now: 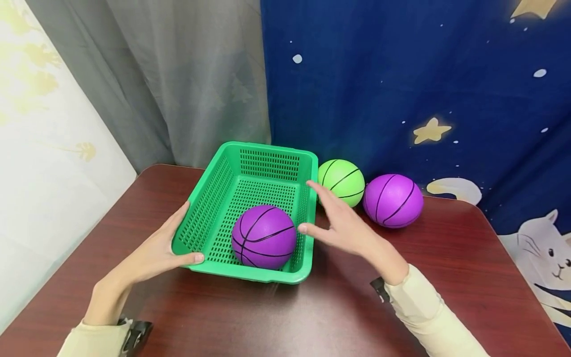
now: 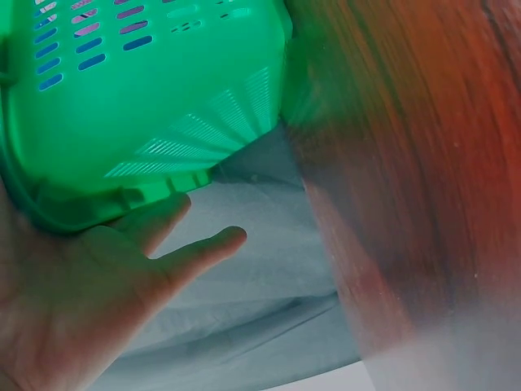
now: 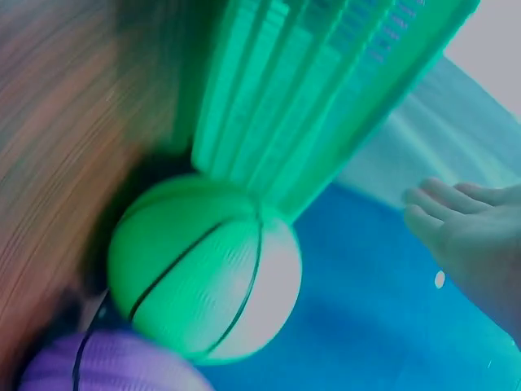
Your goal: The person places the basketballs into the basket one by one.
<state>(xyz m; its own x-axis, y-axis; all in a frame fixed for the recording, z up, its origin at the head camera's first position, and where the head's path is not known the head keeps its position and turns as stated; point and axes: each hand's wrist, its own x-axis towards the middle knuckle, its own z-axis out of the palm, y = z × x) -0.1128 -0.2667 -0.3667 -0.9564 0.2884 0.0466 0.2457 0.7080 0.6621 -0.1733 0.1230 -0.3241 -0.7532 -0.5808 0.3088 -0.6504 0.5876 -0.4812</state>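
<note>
A green plastic basket (image 1: 218, 208) with slotted walls stands on the table. Inside it, near the front right corner, lies a purple basketball (image 1: 264, 237). My left hand (image 1: 153, 248) is at the basket's front left corner, its thumb over the front rim and its fingers along the outside of the left wall. The left wrist view shows those fingers (image 2: 199, 252) straight and spread beside the rim. At the right rim hovers my right hand (image 1: 341, 223), thumb and fingers spread and holding nothing. A light green basketball (image 1: 343, 182) sits just behind the right hand, beside the basket.
Another purple basketball (image 1: 392, 201) is to the right of the green one on the dark red wooden table (image 1: 357, 307). A grey curtain (image 1: 200, 74) and a blue curtain (image 1: 357, 84) with stars hang along the table's back edge.
</note>
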